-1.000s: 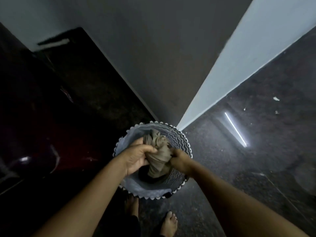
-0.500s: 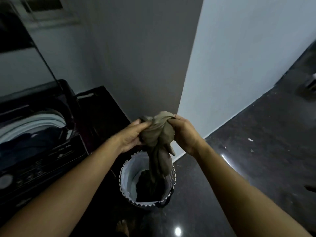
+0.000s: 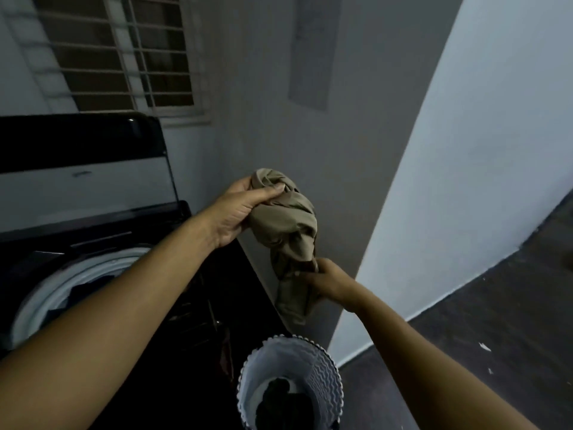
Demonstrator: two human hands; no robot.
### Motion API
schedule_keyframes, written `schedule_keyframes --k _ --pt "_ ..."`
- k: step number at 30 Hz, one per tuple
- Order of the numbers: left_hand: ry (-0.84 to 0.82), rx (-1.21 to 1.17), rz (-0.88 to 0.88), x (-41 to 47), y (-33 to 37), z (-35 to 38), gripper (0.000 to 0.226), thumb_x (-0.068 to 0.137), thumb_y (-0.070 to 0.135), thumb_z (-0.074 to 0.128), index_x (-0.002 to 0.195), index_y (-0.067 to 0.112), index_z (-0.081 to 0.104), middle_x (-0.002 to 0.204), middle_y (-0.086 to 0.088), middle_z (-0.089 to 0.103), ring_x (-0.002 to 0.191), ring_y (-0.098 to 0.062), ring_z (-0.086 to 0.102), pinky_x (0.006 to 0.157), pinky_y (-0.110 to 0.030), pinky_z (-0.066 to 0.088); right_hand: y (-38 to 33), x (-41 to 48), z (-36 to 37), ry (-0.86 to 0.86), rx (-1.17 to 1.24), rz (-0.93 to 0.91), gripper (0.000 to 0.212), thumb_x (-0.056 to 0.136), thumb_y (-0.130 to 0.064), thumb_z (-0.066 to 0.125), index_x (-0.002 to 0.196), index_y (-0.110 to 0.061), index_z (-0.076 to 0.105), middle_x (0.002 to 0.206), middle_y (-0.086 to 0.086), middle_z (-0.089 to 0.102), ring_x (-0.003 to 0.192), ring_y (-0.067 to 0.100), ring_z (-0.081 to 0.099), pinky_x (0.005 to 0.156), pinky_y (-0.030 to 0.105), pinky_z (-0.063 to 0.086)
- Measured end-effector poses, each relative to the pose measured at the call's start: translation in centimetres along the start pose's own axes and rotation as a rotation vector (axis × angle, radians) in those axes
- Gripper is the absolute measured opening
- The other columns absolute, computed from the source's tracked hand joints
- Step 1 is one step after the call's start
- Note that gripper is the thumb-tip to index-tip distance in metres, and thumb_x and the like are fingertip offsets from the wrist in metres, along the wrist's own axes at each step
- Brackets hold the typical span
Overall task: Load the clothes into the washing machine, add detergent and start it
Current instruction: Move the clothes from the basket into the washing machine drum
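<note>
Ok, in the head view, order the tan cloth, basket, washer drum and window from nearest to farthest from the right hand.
1. Tan cloth: gripped by the right hand at its lower end.
2. Basket: on the floor just below the hand.
3. Washer drum: off to the left.
4. Window: on the far wall, upper left.

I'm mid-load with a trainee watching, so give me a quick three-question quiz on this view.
1. True or false: the washing machine is closed.
2. Which hand has its grip on the top of the olive garment? A) left B) right C) neither
3. Fill in: dark clothes lie in the ___ on the floor.

Key:
1. False. Its lid stands raised.
2. A. The left hand holds the top and the right hand pinches lower down.
3. basket
</note>
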State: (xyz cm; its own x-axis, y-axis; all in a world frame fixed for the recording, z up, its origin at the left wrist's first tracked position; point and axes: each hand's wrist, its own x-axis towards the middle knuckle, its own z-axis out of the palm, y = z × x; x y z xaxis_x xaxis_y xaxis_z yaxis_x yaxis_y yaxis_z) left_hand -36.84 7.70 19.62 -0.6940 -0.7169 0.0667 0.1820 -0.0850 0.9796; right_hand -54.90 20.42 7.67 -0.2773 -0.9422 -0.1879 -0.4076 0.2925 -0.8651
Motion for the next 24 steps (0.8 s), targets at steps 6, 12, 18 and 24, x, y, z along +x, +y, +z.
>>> schedule_keyframes --k 6,12,18,24 --pt "0.239 0.231 0.062 -2.9 4.8 -12.9 0.025 0.087 0.027 0.078 0.104 0.010 0.071 0.104 -0.014 0.076 0.096 -0.025 0.072 0.096 -0.038 0.054 -14.8 3.4 4.7 0.042 0.530 -0.169 0.024 0.102 -0.029 0.053 0.116 -0.020 0.069 0.113 0.015 0.074 0.098 0.033 0.070 0.084 0.054 0.055" --pt "0.362 0.464 -0.023 -6.2 5.9 -26.5 0.031 0.097 0.031 0.066 0.102 0.000 0.073 0.101 -0.010 0.077 0.091 -0.021 0.069 0.088 -0.032 0.052 -23.2 7.5 12.3 -0.031 0.291 -0.150 0.022 0.100 -0.027 0.057 0.105 -0.010 0.070 0.097 0.012 0.077 0.088 0.032 0.073 0.073 0.047 0.062" --pt "0.497 0.470 -0.045 -9.8 5.2 -35.8 0.012 0.099 0.020 0.063 0.090 0.016 0.071 0.084 0.003 0.072 0.074 -0.007 0.066 0.059 -0.015 0.048 -28.4 11.8 20.2 -0.010 0.303 -0.192 0.022 0.104 -0.011 0.044 0.101 0.001 0.063 0.074 0.018 0.068 0.057 0.029 0.062 0.048 0.033 0.054" --pt "0.603 0.368 -0.047 -10.9 4.3 -41.3 0.016 0.096 0.014 0.065 0.111 0.009 0.067 0.099 -0.005 0.073 0.081 -0.007 0.069 0.067 -0.022 0.056 -30.9 15.7 24.8 -0.116 0.648 -0.193 0.032 0.095 0.008 0.048 0.126 0.003 0.057 0.118 0.026 0.068 0.102 0.041 0.071 0.089 0.050 0.059"
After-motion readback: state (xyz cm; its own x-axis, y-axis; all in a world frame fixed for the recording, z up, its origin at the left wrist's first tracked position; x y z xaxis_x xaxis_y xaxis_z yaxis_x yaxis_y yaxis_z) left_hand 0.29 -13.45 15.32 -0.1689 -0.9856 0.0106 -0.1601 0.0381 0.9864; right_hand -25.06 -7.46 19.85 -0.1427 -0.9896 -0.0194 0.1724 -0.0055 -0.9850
